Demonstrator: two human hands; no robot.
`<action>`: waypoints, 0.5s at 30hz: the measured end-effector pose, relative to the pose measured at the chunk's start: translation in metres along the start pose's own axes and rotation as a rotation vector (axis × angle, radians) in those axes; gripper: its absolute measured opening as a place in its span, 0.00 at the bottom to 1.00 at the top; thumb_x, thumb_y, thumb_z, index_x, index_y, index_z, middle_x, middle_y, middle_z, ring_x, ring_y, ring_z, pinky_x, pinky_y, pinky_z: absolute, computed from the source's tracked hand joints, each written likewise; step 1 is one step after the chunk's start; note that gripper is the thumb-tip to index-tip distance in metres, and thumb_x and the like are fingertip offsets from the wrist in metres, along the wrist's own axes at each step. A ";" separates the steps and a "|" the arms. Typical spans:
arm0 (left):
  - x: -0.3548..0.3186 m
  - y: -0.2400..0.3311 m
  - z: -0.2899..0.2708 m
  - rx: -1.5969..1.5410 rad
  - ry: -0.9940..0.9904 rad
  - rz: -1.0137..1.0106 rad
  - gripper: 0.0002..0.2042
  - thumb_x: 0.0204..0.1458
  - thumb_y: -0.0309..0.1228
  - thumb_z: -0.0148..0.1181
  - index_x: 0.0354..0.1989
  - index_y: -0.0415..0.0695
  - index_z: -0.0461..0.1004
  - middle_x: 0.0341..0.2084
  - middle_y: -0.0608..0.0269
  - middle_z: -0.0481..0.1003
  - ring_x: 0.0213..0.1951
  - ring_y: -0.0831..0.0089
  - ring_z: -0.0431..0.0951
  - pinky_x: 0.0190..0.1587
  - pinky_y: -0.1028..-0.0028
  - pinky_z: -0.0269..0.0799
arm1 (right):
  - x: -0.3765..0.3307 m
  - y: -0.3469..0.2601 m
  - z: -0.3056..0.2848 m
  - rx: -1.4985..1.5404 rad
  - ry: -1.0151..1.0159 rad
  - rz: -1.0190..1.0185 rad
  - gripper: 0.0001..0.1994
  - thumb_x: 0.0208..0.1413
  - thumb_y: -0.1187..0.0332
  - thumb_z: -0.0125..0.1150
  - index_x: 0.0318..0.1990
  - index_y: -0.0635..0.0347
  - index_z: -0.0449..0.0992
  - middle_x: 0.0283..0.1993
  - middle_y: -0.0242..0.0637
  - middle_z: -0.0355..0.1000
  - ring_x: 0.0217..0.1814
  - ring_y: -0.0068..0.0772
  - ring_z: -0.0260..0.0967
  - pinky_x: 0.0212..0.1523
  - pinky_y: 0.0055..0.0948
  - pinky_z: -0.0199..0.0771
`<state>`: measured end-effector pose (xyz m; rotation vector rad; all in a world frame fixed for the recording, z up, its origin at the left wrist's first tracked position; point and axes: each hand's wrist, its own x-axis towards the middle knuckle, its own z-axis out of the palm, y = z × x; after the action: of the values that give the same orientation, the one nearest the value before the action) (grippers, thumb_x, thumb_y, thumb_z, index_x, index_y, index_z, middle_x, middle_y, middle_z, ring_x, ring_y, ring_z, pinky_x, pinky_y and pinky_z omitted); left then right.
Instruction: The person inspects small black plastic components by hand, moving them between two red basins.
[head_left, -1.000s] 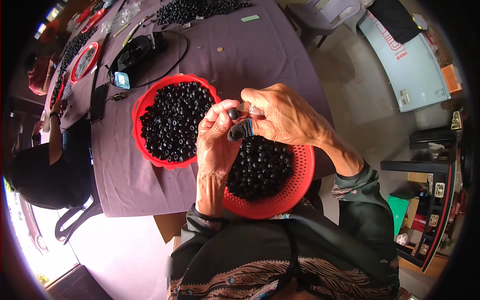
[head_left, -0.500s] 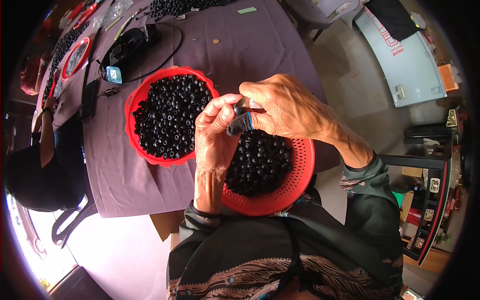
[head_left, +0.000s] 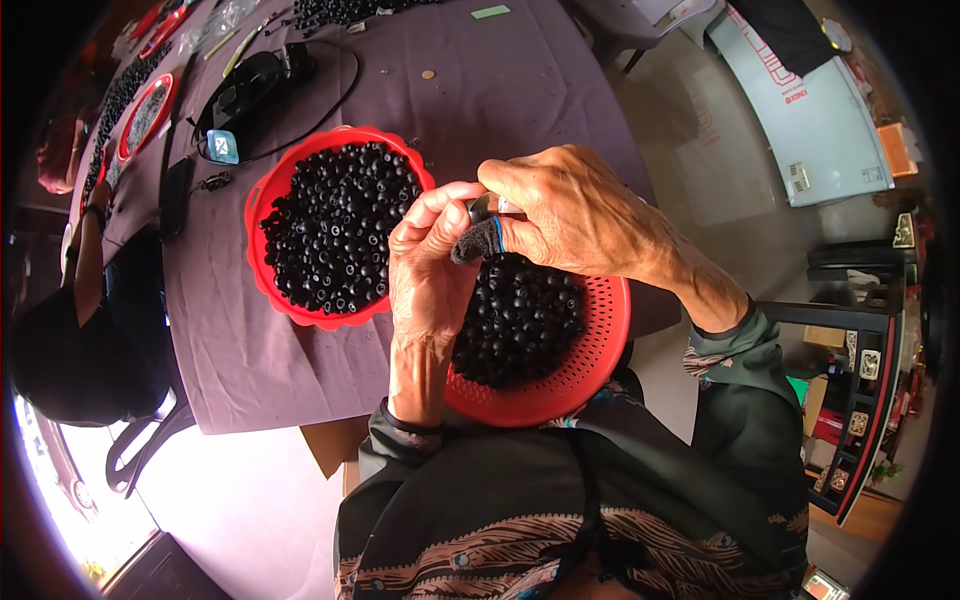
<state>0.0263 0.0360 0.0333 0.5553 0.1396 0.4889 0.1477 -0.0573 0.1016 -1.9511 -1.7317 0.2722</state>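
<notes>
Above the gap between two red containers, my left hand (head_left: 428, 270) and my right hand (head_left: 590, 215) meet. The left fingertips pinch a small black round piece (head_left: 479, 210). My right hand is closed on a small thin tool, shiny with a pale part, mostly hidden by its fingers. A dark knitted cover (head_left: 477, 243) with a blue edge wraps the right thumb. Left of my hands, a scalloped red basin (head_left: 257, 262) is full of small black pieces with hollow ends. Beneath my hands is a red colander (head_left: 606, 330) holding more black pieces, partly hidden.
A purple cloth covers the table (head_left: 480, 90). A black device (head_left: 262, 90) with a cable lies beyond the basin, near a dark phone-like slab (head_left: 176, 195). Another person's arm (head_left: 90, 245) reaches in from the left. A dark shelf (head_left: 865, 390) stands at the right.
My hands stay joined in nearly the same place, with only slight finger movement at the black piece. The view has shifted slightly.
</notes>
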 end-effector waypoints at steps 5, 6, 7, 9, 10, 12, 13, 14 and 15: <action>-0.001 -0.002 -0.001 -0.009 0.041 0.000 0.10 0.51 0.27 0.58 0.39 0.37 0.74 0.31 0.65 0.75 0.33 0.80 0.74 0.40 0.79 0.71 | -0.002 0.001 0.004 -0.037 0.003 0.002 0.10 0.40 0.75 0.59 0.26 0.64 0.62 0.20 0.43 0.65 0.25 0.50 0.67 0.24 0.42 0.64; -0.001 -0.002 -0.001 -0.002 0.047 -0.001 0.10 0.51 0.27 0.58 0.39 0.37 0.73 0.32 0.65 0.75 0.33 0.80 0.74 0.40 0.79 0.71 | -0.003 0.002 0.004 -0.075 -0.005 0.007 0.10 0.41 0.75 0.59 0.26 0.64 0.62 0.21 0.43 0.66 0.25 0.50 0.67 0.24 0.41 0.64; -0.001 -0.002 0.000 -0.003 0.048 -0.006 0.10 0.51 0.27 0.58 0.39 0.37 0.73 0.32 0.65 0.75 0.33 0.80 0.74 0.40 0.79 0.71 | -0.004 0.003 0.005 -0.113 -0.013 0.011 0.09 0.41 0.76 0.58 0.26 0.64 0.62 0.21 0.43 0.66 0.25 0.49 0.67 0.24 0.40 0.65; -0.002 -0.003 0.002 0.003 0.072 0.014 0.09 0.50 0.27 0.58 0.39 0.36 0.74 0.31 0.64 0.75 0.33 0.79 0.74 0.40 0.79 0.71 | -0.005 0.004 0.006 -0.109 -0.002 0.003 0.09 0.41 0.76 0.58 0.26 0.64 0.62 0.21 0.42 0.66 0.24 0.49 0.67 0.24 0.40 0.65; -0.002 -0.003 0.003 0.004 0.074 0.012 0.09 0.50 0.27 0.58 0.39 0.36 0.74 0.31 0.64 0.75 0.33 0.79 0.74 0.40 0.79 0.71 | -0.005 0.005 0.008 -0.107 0.008 -0.010 0.09 0.41 0.75 0.58 0.26 0.64 0.62 0.21 0.42 0.66 0.24 0.48 0.67 0.23 0.39 0.66; -0.001 -0.004 0.005 0.014 0.075 0.040 0.09 0.50 0.26 0.58 0.38 0.36 0.74 0.32 0.63 0.75 0.34 0.77 0.74 0.41 0.78 0.71 | -0.007 0.007 0.011 -0.112 0.013 -0.011 0.09 0.41 0.75 0.58 0.26 0.63 0.62 0.21 0.42 0.66 0.24 0.48 0.67 0.23 0.39 0.65; -0.002 -0.004 0.004 0.015 0.075 0.037 0.09 0.50 0.26 0.58 0.38 0.36 0.74 0.32 0.63 0.75 0.34 0.77 0.74 0.41 0.78 0.71 | -0.007 0.008 0.013 -0.121 0.018 -0.014 0.09 0.42 0.74 0.59 0.25 0.63 0.62 0.21 0.42 0.66 0.24 0.48 0.67 0.23 0.39 0.65; -0.003 -0.005 0.002 -0.008 0.069 0.015 0.09 0.50 0.27 0.58 0.38 0.36 0.74 0.32 0.63 0.75 0.34 0.76 0.74 0.41 0.77 0.71 | -0.008 0.007 0.011 -0.121 0.019 -0.012 0.09 0.42 0.74 0.59 0.25 0.63 0.62 0.21 0.42 0.66 0.24 0.48 0.67 0.23 0.39 0.65; -0.003 -0.005 0.001 -0.031 0.065 -0.005 0.09 0.50 0.27 0.58 0.38 0.37 0.74 0.32 0.63 0.75 0.35 0.76 0.75 0.42 0.77 0.71 | -0.008 0.005 0.009 -0.069 0.017 -0.012 0.10 0.41 0.74 0.59 0.25 0.63 0.62 0.21 0.42 0.66 0.24 0.48 0.67 0.23 0.39 0.65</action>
<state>0.0254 0.0304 0.0312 0.5087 0.1952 0.5035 0.1471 -0.0628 0.0902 -1.9851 -1.7631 0.1927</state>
